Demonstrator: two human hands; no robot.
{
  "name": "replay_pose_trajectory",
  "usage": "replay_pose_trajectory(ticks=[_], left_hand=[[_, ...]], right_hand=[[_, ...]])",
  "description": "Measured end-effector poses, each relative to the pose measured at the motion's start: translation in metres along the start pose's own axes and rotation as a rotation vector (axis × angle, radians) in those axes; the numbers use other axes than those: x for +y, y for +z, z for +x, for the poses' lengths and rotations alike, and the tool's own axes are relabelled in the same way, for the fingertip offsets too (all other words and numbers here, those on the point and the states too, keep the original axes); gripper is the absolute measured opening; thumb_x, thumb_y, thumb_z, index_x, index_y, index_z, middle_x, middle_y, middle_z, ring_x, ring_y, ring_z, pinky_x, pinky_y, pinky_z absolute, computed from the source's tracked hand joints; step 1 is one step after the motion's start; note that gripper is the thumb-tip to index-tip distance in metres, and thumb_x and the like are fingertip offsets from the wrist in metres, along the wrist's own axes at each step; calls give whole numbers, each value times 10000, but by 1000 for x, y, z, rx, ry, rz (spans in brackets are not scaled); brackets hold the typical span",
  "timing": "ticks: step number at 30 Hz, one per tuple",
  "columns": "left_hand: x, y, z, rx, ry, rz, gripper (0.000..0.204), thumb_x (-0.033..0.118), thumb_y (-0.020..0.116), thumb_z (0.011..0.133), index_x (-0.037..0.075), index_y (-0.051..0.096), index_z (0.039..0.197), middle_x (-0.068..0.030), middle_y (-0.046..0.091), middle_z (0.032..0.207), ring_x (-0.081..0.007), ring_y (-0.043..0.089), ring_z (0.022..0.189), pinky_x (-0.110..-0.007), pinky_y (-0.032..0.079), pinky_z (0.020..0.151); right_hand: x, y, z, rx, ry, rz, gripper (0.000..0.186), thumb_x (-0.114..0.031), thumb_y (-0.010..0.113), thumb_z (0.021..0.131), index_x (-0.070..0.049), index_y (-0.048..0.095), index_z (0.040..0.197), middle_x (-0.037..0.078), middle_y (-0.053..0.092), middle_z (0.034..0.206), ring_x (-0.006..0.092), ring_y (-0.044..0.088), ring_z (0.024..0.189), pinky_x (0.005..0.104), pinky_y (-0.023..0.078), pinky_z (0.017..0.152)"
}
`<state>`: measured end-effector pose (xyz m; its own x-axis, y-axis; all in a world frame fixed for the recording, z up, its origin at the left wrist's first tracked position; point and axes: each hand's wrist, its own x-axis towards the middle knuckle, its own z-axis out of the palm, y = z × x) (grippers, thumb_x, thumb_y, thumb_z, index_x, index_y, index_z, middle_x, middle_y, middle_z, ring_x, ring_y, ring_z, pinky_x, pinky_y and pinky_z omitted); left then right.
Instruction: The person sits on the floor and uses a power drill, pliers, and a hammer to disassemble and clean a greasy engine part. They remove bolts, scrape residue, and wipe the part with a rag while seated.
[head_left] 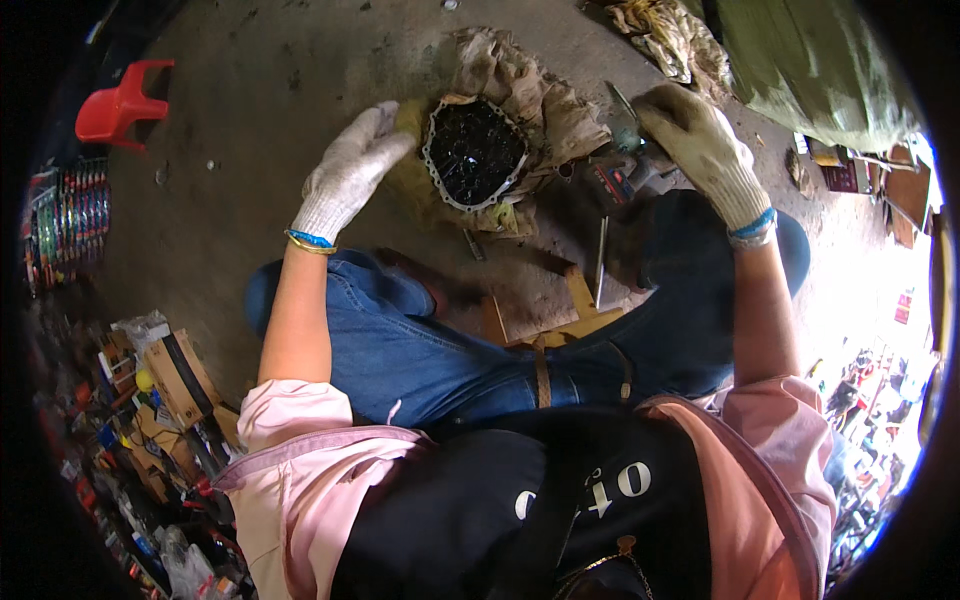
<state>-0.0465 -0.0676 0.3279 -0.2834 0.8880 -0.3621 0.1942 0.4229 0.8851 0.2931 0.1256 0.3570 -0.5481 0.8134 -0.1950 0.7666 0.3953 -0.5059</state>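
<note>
My left hand (355, 160), in a dirty white knit glove, hovers left of an oily, black-filled metal housing (473, 152) with a scalloped bolt rim, its thumb and fingers apart. The housing lies on crumpled paper (520, 80) and yellowish plastic. My gloved right hand (680, 130) is closed on a thin metal rod (620, 98) at the upper right. Below it is a grey and red power tool (618, 180), partly shadowed. A long steel bar (601, 260) and a short dark piece (473, 245) lie on the floor by my legs.
A red plastic stool (122, 105) stands at far left, above stacked packaged items (65, 225). Cardboard and clutter (175, 385) fill the lower left, with more bright clutter (870, 400) at right. A green tarp (800, 60) covers something upper right. A wooden piece (580, 300) lies beneath me.
</note>
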Motion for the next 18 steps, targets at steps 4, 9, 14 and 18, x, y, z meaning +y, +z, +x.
replay_pose_trajectory(ticks=[4,9,14,18], left_hand=[[-3,1,-13,-237,-123,923,712,468,541,969,10,397,1495,-242,432,1518,-366,423,1410,-435,358,1157],[-15,26,-11,-508,-85,915,547,409,506,968,42,491,1373,-210,590,1271,-366,634,1079,-463,531,922],[-39,30,16,-98,72,905,293,288,598,875,42,583,1034,-139,583,825,-304,638,705,-438,493,526],[-32,39,23,241,248,1435,171,203,564,818,45,540,880,-34,382,588,-117,389,425,-314,275,292]], right_hand=[[8,32,-12,11,-97,-138,377,-375,623,957,-108,658,1221,193,711,1072,387,678,1003,468,537,857],[10,93,-17,115,-602,-281,381,-282,703,915,-70,659,1229,158,722,986,327,697,839,397,577,716],[40,126,37,-300,54,-70,349,-303,694,951,-58,682,1199,118,730,1106,270,706,988,374,558,851],[62,138,55,-395,289,203,341,-321,632,993,-38,683,1177,51,714,1014,189,666,898,310,535,778]])
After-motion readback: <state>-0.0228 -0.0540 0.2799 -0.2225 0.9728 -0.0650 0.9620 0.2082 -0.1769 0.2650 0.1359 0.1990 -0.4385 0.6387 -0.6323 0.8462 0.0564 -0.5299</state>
